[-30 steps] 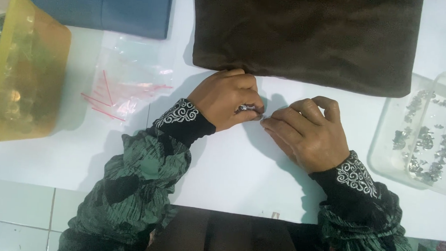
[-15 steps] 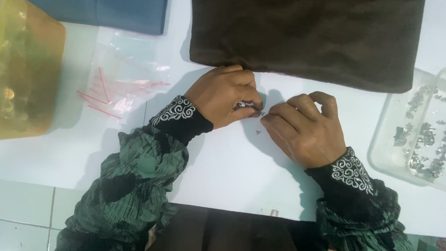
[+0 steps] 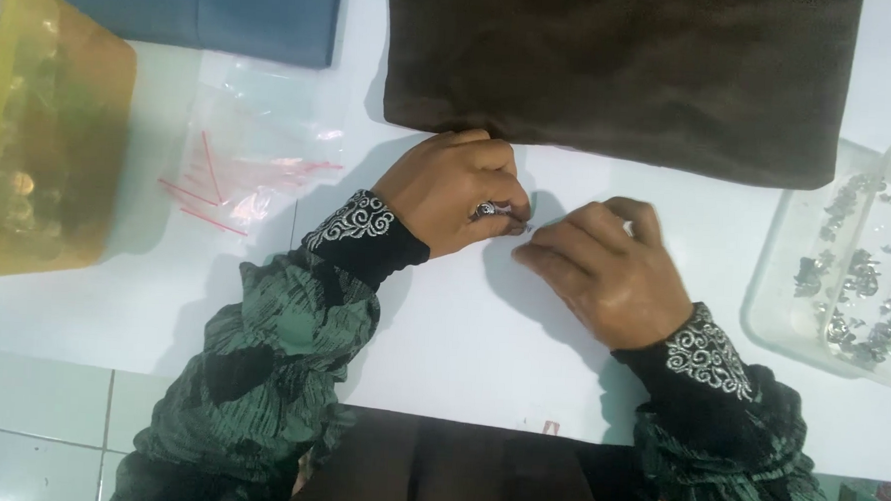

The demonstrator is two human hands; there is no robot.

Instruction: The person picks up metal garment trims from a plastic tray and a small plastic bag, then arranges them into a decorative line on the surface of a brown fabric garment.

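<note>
A white tabletop (image 3: 461, 361) fills the view, with pale floor tiles showing at its near left edge. Both hands meet at the middle of it, just below the near hem of a folded dark brown cloth (image 3: 623, 73).

The left hand (image 3: 457, 206), a ring on 1 finger, is curled almost shut with its fingertips pinched on a small metallic piece (image 3: 519, 224). That piece sits right between the 2 hands, close over the table; it is too small to tell its shape. The right hand (image 3: 605, 273) is loosely curled, its fingertips pressed in against the same spot, and whether it grips the piece or only steadies it I cannot tell.

As a judgement, this fine work goes best with both wrists resting on the table, the piece held low, and the pinch kept light so it does not spring away.

To the left lies a small pile of clear plastic zip bags with red sealing strips (image 3: 238, 176), flat and overlapping. Beyond them sits a translucent yellow plastic tub (image 3: 40, 143) with small metal bits dimly visible inside. At the far right stand clear plastic trays (image 3: 845, 268) holding scattered silvery parts. A folded blue cloth (image 3: 206, 10) lies at the top left. No labels or signs show on any of them.
</note>
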